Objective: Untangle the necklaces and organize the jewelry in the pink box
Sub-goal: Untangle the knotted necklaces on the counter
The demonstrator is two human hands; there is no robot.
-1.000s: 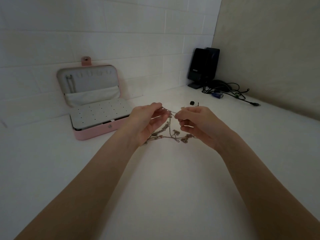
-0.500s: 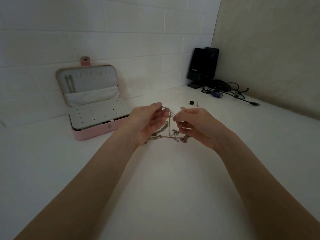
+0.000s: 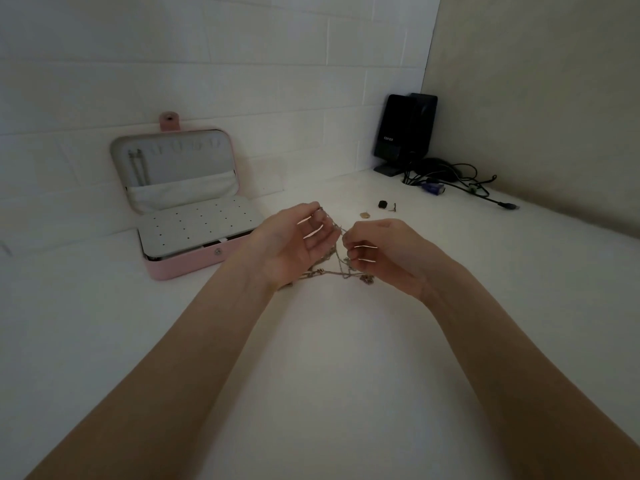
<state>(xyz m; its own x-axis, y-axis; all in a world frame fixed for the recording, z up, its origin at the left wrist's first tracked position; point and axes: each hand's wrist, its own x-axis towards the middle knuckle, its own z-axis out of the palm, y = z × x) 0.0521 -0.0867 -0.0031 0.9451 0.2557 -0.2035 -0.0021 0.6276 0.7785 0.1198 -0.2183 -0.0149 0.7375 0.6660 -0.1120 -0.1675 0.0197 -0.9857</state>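
A tangle of thin necklaces (image 3: 337,268) hangs between my hands just above the white table, its lower loops trailing on the surface. My left hand (image 3: 294,245) pinches one chain near its fingertips. My right hand (image 3: 384,252) pinches the chain close beside it, fingers curled. The pink box (image 3: 194,266) stands open to the left, its lid leaning on the wall. One chain (image 3: 136,168) hangs on the lid's left hook; a perforated grey panel (image 3: 197,228) covers the base.
Small loose pieces lie behind my hands: a tan one (image 3: 364,215), a black one (image 3: 382,204) and a tiny stud (image 3: 393,207). A black speaker (image 3: 403,133) and tangled cables (image 3: 457,181) fill the back right corner. Walls close the back and right.
My hands have drawn closer together and lifted slightly, with the pinch points now nearly touching. The tan piece behind my right hand has come into view.
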